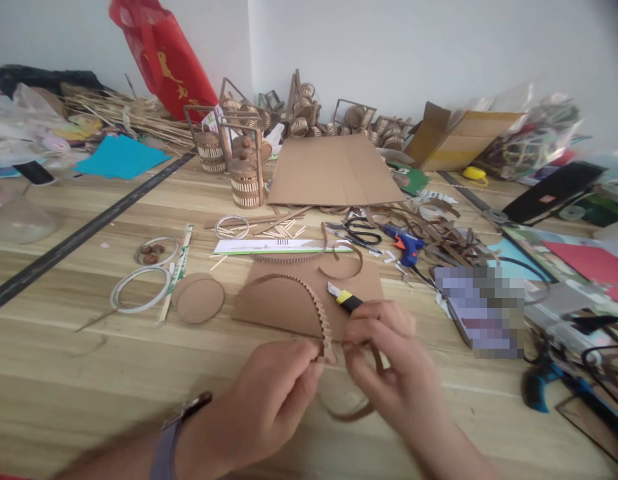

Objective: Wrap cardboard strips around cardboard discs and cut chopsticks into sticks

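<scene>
My left hand (276, 393) and my right hand (389, 363) meet near the table's front edge, both pinched on a narrow corrugated cardboard strip (309, 297). The strip arches up and left over a flat brown cardboard piece (293, 303). A smooth brown strip (351, 413) curls below my right hand. A yellow and black utility knife (345, 297) lies just beyond my right fingers. A cardboard disc (199, 299) rests to the left of the flat piece.
Scissors (361, 233) and a blue glue gun (406, 243) lie behind the work. A large cardboard sheet (333, 170), small cardboard lanterns (246, 177), tape rings (141, 288), a red bag (166, 57) and an open box (453, 140) crowd the back.
</scene>
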### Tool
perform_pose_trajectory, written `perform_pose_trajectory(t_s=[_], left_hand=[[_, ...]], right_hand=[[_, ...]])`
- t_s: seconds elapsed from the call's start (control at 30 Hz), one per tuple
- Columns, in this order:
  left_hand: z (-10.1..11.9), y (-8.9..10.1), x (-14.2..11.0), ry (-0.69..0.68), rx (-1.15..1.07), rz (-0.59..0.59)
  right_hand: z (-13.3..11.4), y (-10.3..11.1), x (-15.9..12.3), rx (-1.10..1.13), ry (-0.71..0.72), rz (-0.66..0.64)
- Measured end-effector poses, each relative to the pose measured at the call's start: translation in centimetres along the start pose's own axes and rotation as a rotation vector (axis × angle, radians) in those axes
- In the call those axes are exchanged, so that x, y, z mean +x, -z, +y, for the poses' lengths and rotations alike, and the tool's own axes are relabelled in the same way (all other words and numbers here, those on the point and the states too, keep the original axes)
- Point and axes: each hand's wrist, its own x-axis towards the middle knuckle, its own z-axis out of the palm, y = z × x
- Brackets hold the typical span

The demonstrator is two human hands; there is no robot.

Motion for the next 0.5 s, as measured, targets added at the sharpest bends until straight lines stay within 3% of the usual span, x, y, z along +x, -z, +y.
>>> perform_pose_trajectory(t_s=[0.17,0.27,0.43,0.5], left_hand=[[-0.5,0.0,-0.3,0.225,-0.376,-0.009],[-0.7,-0.2,-0.5,0.253,-0.347,0.005],[-0.5,-0.2,-0.6,0.261,-0.227,0.139],[-0.5,-0.3,-0.5,0.236,-0.209,0.099]], right_hand=[[1.2,0.5,0.4,0.244,-0.155,0.086],[1.0,0.5,0.6,0.377,-0.190,0.092],[0.3,-0.1,0.3,0.704,-0.265,0.009],[0.2,-0.4,0.0,0.802,-0.280,-0.033]])
